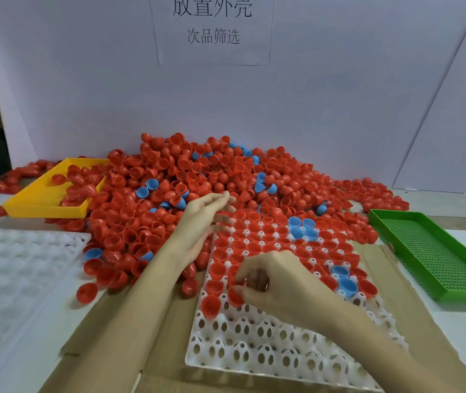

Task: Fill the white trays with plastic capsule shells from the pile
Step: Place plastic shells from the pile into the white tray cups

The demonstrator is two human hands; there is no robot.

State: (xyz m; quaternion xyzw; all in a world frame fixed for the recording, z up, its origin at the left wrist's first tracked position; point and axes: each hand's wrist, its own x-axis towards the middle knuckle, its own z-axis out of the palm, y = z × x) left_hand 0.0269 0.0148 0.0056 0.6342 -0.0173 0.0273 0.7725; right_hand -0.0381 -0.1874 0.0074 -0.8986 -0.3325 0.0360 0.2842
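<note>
A big pile of red and a few blue capsule shells (197, 177) covers the middle of the table. A white tray (254, 344) lies in front of it; its far rows hold red and blue shells, its near rows are bare holes. My right hand (274, 282) is over the tray's left side, fingers curled, pinching a red shell (236, 296) at a hole. My left hand (203, 219) reaches over the tray's far left corner to the pile's edge, fingers stretched out and blurred, holding nothing that I can see.
A second white tray (13, 268) lies at the left with bare cells. A yellow basket (36, 205) with red shells sits at the back left. A green perforated basket (430, 251) stands at the right. Cardboard lies under the tray. A white board with a paper sign closes off the back.
</note>
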